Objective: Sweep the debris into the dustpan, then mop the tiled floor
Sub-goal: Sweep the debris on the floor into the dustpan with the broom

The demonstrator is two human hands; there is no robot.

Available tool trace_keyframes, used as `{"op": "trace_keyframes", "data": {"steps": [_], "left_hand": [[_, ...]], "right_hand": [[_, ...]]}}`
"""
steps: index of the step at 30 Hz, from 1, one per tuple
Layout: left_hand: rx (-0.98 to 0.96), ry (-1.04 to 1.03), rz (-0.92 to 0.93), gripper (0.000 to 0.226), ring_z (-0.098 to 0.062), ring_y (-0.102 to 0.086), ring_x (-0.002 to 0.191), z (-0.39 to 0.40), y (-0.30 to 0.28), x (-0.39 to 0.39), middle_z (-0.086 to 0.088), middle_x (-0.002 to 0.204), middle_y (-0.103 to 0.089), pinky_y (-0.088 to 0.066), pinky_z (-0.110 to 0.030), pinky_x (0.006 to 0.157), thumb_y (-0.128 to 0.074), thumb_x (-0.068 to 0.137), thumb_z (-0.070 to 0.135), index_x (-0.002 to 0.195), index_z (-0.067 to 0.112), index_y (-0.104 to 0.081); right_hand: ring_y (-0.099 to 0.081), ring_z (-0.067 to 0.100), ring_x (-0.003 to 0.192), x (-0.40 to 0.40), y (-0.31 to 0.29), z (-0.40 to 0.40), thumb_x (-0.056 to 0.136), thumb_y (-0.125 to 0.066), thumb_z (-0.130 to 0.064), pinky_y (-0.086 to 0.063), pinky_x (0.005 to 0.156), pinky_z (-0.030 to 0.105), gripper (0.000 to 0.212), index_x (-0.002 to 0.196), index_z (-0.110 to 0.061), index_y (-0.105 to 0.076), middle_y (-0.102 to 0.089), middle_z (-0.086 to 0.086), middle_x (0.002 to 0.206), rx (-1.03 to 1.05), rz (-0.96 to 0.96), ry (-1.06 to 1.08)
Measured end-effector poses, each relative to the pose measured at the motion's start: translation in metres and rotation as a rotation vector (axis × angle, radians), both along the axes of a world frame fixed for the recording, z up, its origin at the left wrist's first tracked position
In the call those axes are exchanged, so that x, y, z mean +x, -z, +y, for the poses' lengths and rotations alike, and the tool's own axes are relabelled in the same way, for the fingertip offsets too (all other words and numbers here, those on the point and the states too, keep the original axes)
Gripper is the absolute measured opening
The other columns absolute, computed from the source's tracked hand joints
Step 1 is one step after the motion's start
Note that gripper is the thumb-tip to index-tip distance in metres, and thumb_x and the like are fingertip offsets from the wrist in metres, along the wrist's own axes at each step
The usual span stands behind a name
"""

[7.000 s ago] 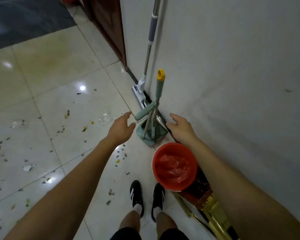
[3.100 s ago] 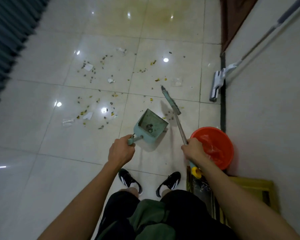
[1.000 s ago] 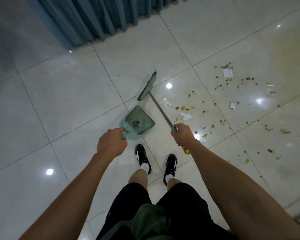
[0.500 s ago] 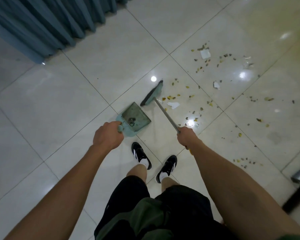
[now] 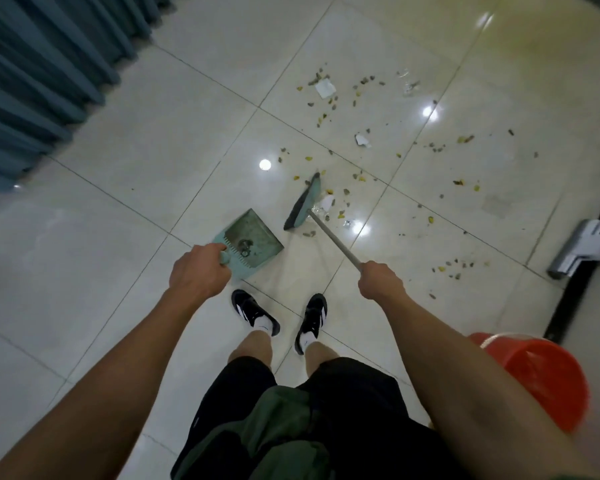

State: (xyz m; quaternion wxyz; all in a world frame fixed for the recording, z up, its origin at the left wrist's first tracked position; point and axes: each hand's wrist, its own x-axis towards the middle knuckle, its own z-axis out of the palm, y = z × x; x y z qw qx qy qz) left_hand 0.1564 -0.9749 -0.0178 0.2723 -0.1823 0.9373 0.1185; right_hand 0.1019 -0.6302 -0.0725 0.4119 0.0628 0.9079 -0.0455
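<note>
Left hand [image 5: 200, 270] grips the dustpan [image 5: 248, 242] by its short handle, pan held low over the floor, a little dirt already in it. Right hand [image 5: 380, 280] grips the broom [image 5: 303, 204] by its metal shaft, head down at the near edge of the debris [image 5: 329, 105]. Debris lies scattered to the right of and beyond the broom: small dark and yellow bits, a few paper scraps.

Risks, as judged: a hard stroke may flick light scraps past the pan; a pan lip not flat to the tile would let fine bits slide under it; the spread calls for several passes.

Surface: glossy pale tiled floor [image 5: 153, 140], lamp glare on it. Blue curtain [image 5: 39, 71] at upper left. Mop head [image 5: 579, 247] by the dark skirting at right; orange bucket [image 5: 548, 375] at lower right
</note>
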Motion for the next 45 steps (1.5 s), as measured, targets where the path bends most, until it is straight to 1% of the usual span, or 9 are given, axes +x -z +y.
{"op": "trace_keyframes", "data": {"steps": [7, 11, 17, 25, 27, 31, 34, 40, 45], "left_hand": [[-0.009, 0.062, 0.028, 0.034, -0.030, -0.064, 0.077, 0.040, -0.009, -0.016, -0.007, 0.091, -0.070, -0.047, -0.031, 0.064, -0.056, 0.083, 0.019, 0.114, 0.027, -0.068], [-0.016, 0.069, 0.041, 0.024, -0.021, -0.060, 0.064, 0.047, -0.022, -0.025, 0.003, 0.073, -0.062, -0.044, -0.027, 0.057, -0.057, 0.083, 0.016, 0.100, 0.028, -0.069], [-0.039, 0.042, 0.088, 0.024, -0.017, -0.060, 0.060, 0.031, -0.035, -0.039, 0.006, 0.069, -0.061, -0.050, -0.028, 0.056, -0.058, 0.083, 0.014, 0.096, 0.030, -0.070], [-0.053, -0.045, 0.136, 0.015, -0.022, -0.060, 0.062, -0.037, -0.029, -0.065, 0.000, 0.075, -0.064, -0.049, -0.028, 0.056, -0.058, 0.084, 0.018, 0.092, 0.028, -0.067], [-0.052, -0.039, 0.136, 0.012, -0.021, -0.060, 0.061, -0.065, -0.023, -0.080, 0.001, 0.073, -0.062, -0.054, -0.030, 0.059, -0.059, 0.088, 0.022, 0.095, 0.027, -0.067], [-0.060, -0.024, 0.118, 0.021, -0.026, -0.063, 0.066, -0.126, -0.011, -0.121, -0.003, 0.080, -0.067, -0.057, -0.034, 0.064, -0.059, 0.087, 0.025, 0.106, 0.028, -0.068], [-0.032, -0.038, 0.101, 0.024, -0.030, -0.065, 0.071, -0.170, -0.004, -0.153, -0.005, 0.085, -0.069, -0.058, -0.037, 0.068, -0.056, 0.085, 0.024, 0.106, 0.030, -0.066], [0.005, -0.027, 0.064, 0.019, -0.035, -0.064, 0.077, -0.238, 0.009, -0.204, -0.007, 0.087, -0.068, -0.050, -0.033, 0.065, -0.057, 0.083, 0.022, 0.099, 0.030, -0.064], [0.026, 0.039, 0.057, 0.016, -0.033, -0.065, 0.080, -0.247, 0.016, -0.230, -0.007, 0.091, -0.070, -0.054, -0.036, 0.070, -0.059, 0.092, 0.034, 0.107, 0.030, -0.064]], "right_hand": [[-0.054, 0.021, 0.071, 0.015, -0.008, 0.043, 0.092, -0.049, -0.016, -0.043, 0.057, 0.029, 0.032, 0.121, -0.011, -0.060, -0.054, 0.003, 0.087, -0.055, 0.042, 0.096], [-0.052, 0.017, 0.065, 0.019, -0.010, 0.050, 0.092, -0.047, -0.016, -0.037, 0.048, 0.025, 0.034, 0.123, -0.013, -0.061, -0.056, 0.002, 0.086, -0.086, 0.052, 0.105], [-0.059, 0.022, 0.076, -0.001, -0.017, 0.030, 0.095, -0.046, -0.018, -0.048, 0.063, 0.031, 0.035, 0.127, -0.016, -0.059, -0.062, 0.004, 0.096, -0.141, 0.103, 0.076], [-0.058, 0.022, 0.081, -0.066, -0.013, -0.048, 0.095, -0.047, -0.019, -0.050, 0.068, 0.032, 0.033, 0.127, -0.019, -0.057, -0.062, 0.005, 0.103, -0.193, 0.115, -0.003], [-0.056, 0.022, 0.081, -0.087, -0.007, -0.078, 0.095, -0.047, -0.019, -0.049, 0.069, 0.032, 0.034, 0.128, -0.020, -0.057, -0.063, 0.006, 0.105, -0.211, 0.117, -0.014], [-0.055, 0.020, 0.080, -0.132, 0.004, -0.146, 0.097, -0.045, -0.019, -0.047, 0.068, 0.031, 0.033, 0.128, -0.020, -0.057, -0.062, 0.003, 0.101, -0.223, 0.103, -0.028], [-0.061, 0.024, 0.084, -0.168, 0.014, -0.203, 0.098, -0.043, -0.021, -0.053, 0.071, 0.034, 0.029, 0.123, -0.017, -0.058, -0.065, 0.006, 0.103, -0.238, 0.081, -0.029], [-0.063, 0.032, 0.083, -0.219, 0.023, -0.292, 0.090, -0.045, -0.016, -0.059, 0.070, 0.042, 0.034, 0.121, -0.010, -0.060, -0.062, 0.013, 0.101, -0.271, 0.036, 0.080], [-0.061, 0.028, 0.091, -0.226, 0.030, -0.290, 0.096, -0.044, -0.019, -0.047, 0.068, 0.033, 0.033, 0.126, -0.012, -0.056, -0.062, 0.009, 0.109, -0.162, 0.022, 0.052]]}}
